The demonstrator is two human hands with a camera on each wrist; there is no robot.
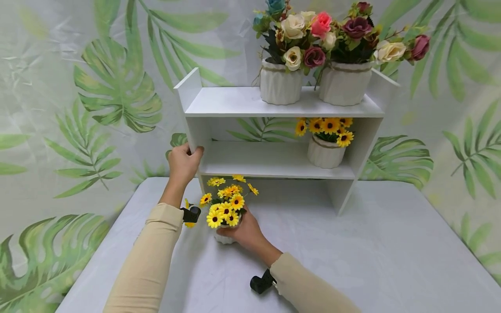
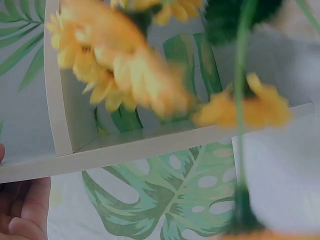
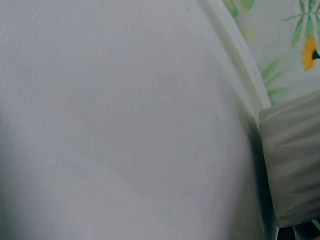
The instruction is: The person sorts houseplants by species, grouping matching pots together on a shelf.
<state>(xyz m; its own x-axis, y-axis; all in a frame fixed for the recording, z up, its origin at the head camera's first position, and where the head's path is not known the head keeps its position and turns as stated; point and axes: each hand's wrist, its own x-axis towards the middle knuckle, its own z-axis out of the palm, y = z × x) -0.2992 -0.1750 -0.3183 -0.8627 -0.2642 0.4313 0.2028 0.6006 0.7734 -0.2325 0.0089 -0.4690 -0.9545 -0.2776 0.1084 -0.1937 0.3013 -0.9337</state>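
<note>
Right grip [image 1: 244, 232]: fingers curled round the white sunflower pot [image 1: 224, 237], which stands on the bench [image 1: 391, 261] just in front of the shelf unit [image 1: 274, 158]. Left grip [image 1: 183, 164] clasps the unit's left side panel. Keep the pot upright and lift clear of the lower shelf edge.

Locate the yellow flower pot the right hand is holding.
Head view: the yellow flower pot sits on the table, left of centre, just in front of the white shelf's lower left corner, gripped by the right hand.
</note>
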